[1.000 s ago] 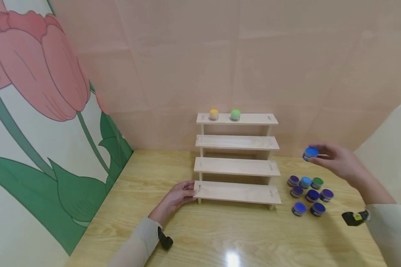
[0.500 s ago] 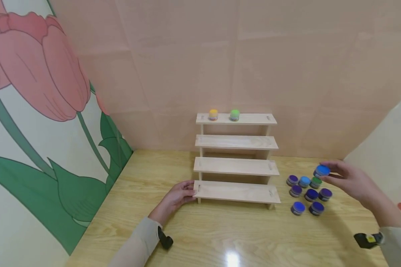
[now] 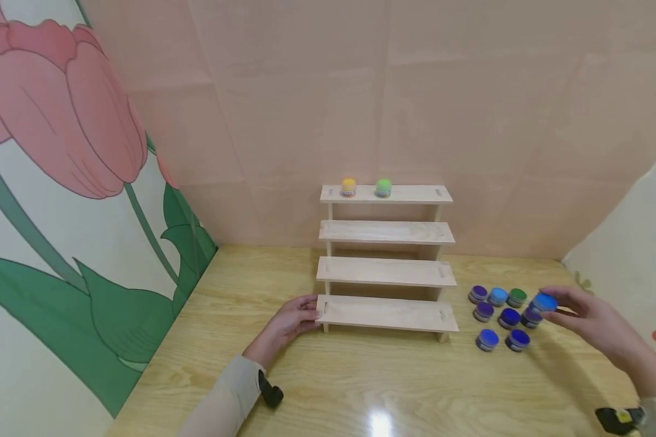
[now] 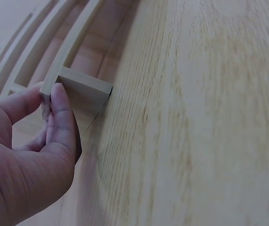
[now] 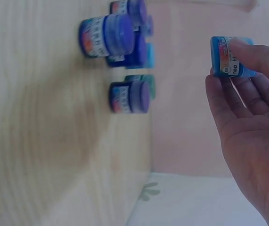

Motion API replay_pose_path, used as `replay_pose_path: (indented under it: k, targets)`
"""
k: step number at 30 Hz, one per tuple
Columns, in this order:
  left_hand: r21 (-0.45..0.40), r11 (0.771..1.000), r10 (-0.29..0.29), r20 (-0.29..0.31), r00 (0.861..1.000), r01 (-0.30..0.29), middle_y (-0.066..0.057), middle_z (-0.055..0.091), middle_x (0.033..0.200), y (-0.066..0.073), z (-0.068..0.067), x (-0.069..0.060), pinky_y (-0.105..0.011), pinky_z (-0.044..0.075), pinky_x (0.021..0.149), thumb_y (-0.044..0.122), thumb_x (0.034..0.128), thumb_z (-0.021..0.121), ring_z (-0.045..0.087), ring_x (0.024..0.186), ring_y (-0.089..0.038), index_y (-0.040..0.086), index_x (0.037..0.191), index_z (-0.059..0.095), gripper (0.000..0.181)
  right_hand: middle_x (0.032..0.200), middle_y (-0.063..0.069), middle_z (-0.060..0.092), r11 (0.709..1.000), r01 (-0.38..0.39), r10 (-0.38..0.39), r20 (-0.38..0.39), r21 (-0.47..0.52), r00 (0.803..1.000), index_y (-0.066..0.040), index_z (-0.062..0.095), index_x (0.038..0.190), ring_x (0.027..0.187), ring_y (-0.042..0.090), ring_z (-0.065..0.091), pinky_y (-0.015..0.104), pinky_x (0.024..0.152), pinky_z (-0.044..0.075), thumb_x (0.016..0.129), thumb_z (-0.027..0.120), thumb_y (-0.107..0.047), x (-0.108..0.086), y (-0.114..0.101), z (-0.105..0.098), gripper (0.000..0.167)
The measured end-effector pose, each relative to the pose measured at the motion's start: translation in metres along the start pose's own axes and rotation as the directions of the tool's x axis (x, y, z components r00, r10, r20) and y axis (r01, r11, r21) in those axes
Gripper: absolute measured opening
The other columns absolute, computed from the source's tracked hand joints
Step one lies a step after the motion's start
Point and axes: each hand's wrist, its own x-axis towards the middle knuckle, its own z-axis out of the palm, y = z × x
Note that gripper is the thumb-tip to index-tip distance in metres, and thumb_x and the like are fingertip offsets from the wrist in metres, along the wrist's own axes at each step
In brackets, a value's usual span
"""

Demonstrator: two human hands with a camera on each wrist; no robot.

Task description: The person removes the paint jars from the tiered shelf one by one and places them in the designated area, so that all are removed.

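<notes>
A small blue paint jar [image 3: 543,301] is pinched between thumb and fingers of my right hand [image 3: 596,321], raised above the table beside a group of jars. In the right wrist view its printed label [image 5: 228,57] faces the camera. My left hand [image 3: 291,318] grips the left end of the lowest step of a four-step wooden rack [image 3: 388,314]; in the left wrist view, thumb and fingers pinch the board's corner [image 4: 46,89]. On the rack's top step stand a yellow jar [image 3: 348,187] and a light green jar [image 3: 384,187].
Right of the rack several jars stand on the wooden table [image 3: 317,388]: purple [image 3: 478,294], light blue [image 3: 497,296], green [image 3: 517,296] and dark blue [image 3: 509,318]. A pink covering [image 3: 279,121] hangs behind; a wall with a painted tulip [image 3: 60,115] is at left.
My right hand has moved right and down with the blue jar, from behind the jar group to its right side. My left hand keeps its grip on the rack.
</notes>
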Motion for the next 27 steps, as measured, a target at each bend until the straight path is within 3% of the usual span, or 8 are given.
replay_pose_path:
  k: [10,27]
  targets:
    - [0.013,1.000,-0.003,-0.004,1.000,0.003,-0.011,0.057,0.115,0.004,0.001,-0.001,-0.025,0.058,0.077,-0.008,0.0946,0.061,0.064,0.089,-0.015,-0.008,0.151,0.035,0.062,0.116,-0.030,0.058,0.996,-0.025,0.025,0.009,0.085,1.000,-0.004,0.052,0.138,0.103,-0.018,0.054,0.012,0.075,0.053,0.099,0.065,-0.009,-0.008,0.028,0.005,0.041]
    - [-0.001,1.000,-0.014,0.013,1.000,0.014,-0.008,0.057,0.113,0.002,0.000,-0.001,-0.023,0.058,0.073,-0.008,0.0952,0.060,0.064,0.087,-0.013,-0.009,0.151,0.034,0.062,0.114,-0.032,0.058,0.992,-0.105,0.102,0.047,0.075,0.994,0.007,0.047,0.140,0.102,-0.021,0.050,0.013,0.074,0.051,0.100,0.065,-0.016,-0.022,0.060,0.025,0.049]
